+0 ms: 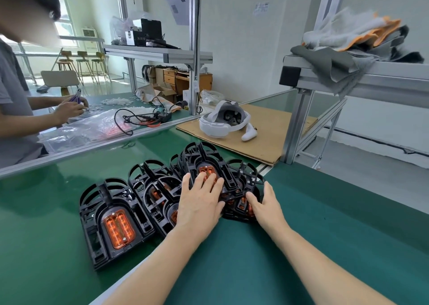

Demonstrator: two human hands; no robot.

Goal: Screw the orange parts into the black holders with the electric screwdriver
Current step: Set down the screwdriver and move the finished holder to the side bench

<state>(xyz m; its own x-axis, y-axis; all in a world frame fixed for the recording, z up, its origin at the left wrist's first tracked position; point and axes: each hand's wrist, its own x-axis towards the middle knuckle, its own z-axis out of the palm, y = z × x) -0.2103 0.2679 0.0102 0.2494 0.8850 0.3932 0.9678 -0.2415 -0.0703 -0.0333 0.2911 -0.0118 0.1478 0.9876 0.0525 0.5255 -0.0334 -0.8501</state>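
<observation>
1. A pile of black holders (204, 165) lies on the green table (301, 223), close in front of the person.
2. The left hand (199, 200) lies flat on top of the pile. Its fingers are straight and spread, and they press on an orange part (207, 171) in the top holder. It grips nothing.
3. The right hand (264, 202) touches the right edge of the pile. Its fingers are a little bent against the black plastic. I cannot tell if it really holds a holder.
4. One more black holder (113, 221) lies flat, just left of the pile. An orange part (118, 228) sits in its middle.
5. Behind the pile lies a sheet of brown cardboard (267, 142). A white headset (224, 120) rests on it.
6. To the right of the pile, higher up, a metal shelf (371, 77) carries grey cloths (336, 65) and work gloves (352, 30).
7. Far to the left of the pile, past a metal rail, another person (16, 109) works with both hands at a second table.
</observation>
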